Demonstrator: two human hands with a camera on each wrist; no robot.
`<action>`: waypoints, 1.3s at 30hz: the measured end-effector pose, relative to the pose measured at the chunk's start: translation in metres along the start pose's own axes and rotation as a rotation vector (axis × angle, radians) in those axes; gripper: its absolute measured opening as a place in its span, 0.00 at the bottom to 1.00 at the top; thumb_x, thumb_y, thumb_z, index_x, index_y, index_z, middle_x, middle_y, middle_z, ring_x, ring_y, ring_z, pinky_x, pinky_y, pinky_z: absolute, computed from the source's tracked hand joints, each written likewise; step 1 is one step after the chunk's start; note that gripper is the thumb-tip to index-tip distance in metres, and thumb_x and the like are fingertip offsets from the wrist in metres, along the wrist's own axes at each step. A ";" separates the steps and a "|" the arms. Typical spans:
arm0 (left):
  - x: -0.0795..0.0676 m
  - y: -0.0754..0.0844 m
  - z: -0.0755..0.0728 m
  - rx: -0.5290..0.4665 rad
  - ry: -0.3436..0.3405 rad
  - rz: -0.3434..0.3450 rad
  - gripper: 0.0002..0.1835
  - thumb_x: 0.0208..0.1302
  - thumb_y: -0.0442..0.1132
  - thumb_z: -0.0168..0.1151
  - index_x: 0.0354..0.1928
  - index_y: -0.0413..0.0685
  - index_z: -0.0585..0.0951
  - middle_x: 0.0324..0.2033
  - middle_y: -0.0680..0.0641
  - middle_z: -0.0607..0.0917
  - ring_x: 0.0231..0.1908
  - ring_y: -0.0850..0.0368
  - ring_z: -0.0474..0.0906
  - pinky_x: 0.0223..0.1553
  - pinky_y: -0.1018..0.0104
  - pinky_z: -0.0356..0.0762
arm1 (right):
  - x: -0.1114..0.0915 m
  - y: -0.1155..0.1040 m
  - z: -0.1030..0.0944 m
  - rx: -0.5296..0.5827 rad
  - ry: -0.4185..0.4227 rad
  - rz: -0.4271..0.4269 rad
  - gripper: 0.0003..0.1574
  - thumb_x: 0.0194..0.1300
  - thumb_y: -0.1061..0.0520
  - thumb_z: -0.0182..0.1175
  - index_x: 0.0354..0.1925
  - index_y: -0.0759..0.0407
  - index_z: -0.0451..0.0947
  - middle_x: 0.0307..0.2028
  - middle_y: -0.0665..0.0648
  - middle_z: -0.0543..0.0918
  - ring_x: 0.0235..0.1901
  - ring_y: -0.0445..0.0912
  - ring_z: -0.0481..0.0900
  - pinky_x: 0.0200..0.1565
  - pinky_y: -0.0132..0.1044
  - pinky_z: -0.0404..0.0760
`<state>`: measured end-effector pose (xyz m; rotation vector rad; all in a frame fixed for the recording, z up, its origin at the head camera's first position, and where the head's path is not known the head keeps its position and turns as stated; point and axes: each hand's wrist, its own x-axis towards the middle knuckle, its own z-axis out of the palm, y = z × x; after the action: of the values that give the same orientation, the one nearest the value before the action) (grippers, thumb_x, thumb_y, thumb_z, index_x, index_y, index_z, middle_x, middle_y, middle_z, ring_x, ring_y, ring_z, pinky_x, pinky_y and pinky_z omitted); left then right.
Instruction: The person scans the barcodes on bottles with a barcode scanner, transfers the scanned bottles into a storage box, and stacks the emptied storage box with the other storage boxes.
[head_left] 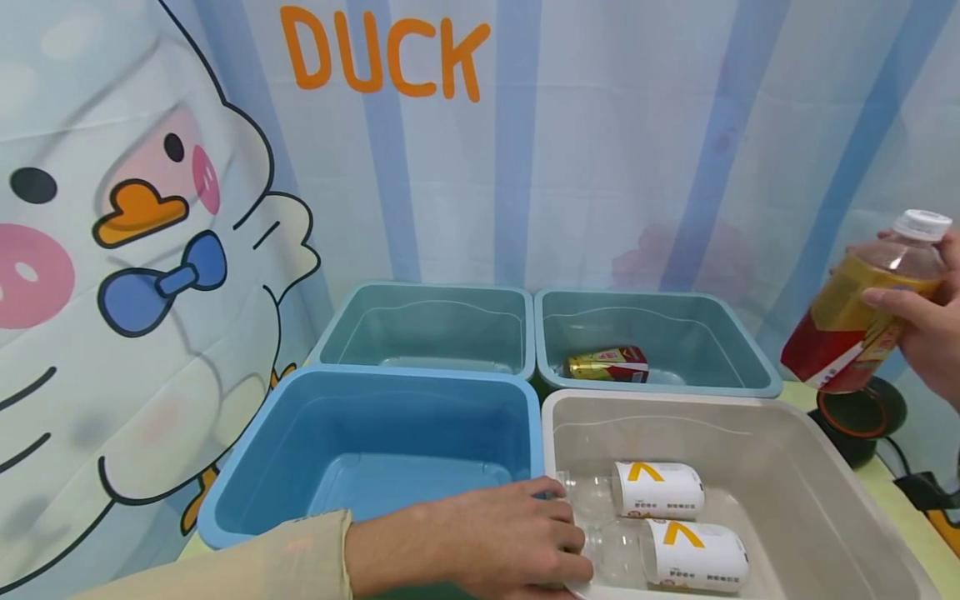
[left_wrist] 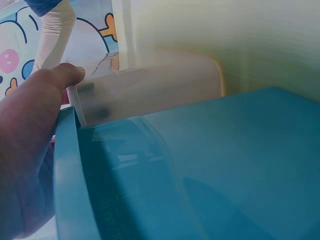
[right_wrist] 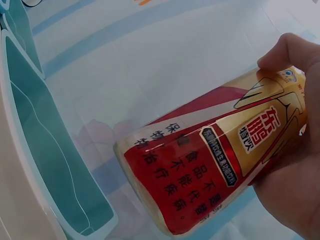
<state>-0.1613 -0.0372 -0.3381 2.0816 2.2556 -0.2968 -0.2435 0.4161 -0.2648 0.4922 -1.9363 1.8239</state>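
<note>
The right hand's [head_left: 937,342] fingers are curled around a red-and-yellow bottle [head_left: 858,312], held tilted in the air at 3 o'clock of the head view, its white cap [head_left: 922,225] toward 1 o'clock. The left hand [head_left: 510,537], at 6 o'clock, lies over the left edge of the beige bin [head_left: 780,450] – whether its fingers grip something, I cannot tell. Near its fingertips, two white-labelled bottles [head_left: 660,490] are lying inside. From this bin, the blue bin [head_left: 450,417] stands at 9 o'clock; at 12 o'clock, a teal bin [head_left: 690,333] contains a red-and-gold bottle [head_left: 607,365].
</note>
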 end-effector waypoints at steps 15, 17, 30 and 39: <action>0.000 -0.002 0.000 -0.041 -0.003 -0.004 0.20 0.82 0.59 0.46 0.65 0.67 0.79 0.59 0.65 0.82 0.59 0.70 0.74 0.73 0.66 0.55 | 0.000 0.017 -0.031 0.215 -0.127 0.030 0.37 0.72 0.70 0.48 0.75 0.55 0.56 0.67 0.58 0.70 0.57 0.47 0.76 0.51 0.34 0.79; 0.000 -0.002 0.000 -0.040 0.000 -0.004 0.20 0.82 0.59 0.46 0.65 0.67 0.80 0.58 0.65 0.82 0.58 0.70 0.74 0.73 0.66 0.55 | -0.001 0.018 -0.030 0.219 -0.099 0.030 0.33 0.74 0.69 0.49 0.73 0.55 0.58 0.64 0.57 0.73 0.54 0.46 0.79 0.49 0.33 0.80; -0.001 -0.002 0.000 -0.041 -0.001 -0.003 0.19 0.82 0.59 0.46 0.64 0.67 0.80 0.58 0.65 0.82 0.59 0.70 0.74 0.73 0.66 0.56 | -0.010 0.033 -0.026 0.055 0.032 0.058 0.29 0.75 0.69 0.56 0.68 0.50 0.64 0.58 0.48 0.79 0.47 0.38 0.82 0.44 0.23 0.76; 0.000 -0.002 0.001 -0.042 0.000 0.004 0.19 0.82 0.58 0.47 0.64 0.67 0.80 0.58 0.64 0.82 0.59 0.70 0.74 0.73 0.65 0.57 | -0.022 0.046 -0.033 -0.172 0.145 0.139 0.38 0.74 0.64 0.62 0.72 0.39 0.60 0.56 0.39 0.72 0.48 0.38 0.70 0.40 0.17 0.70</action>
<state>-0.1636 -0.0379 -0.3386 2.0651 2.2378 -0.2476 -0.2476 0.4511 -0.3143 0.1692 -2.0471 1.7029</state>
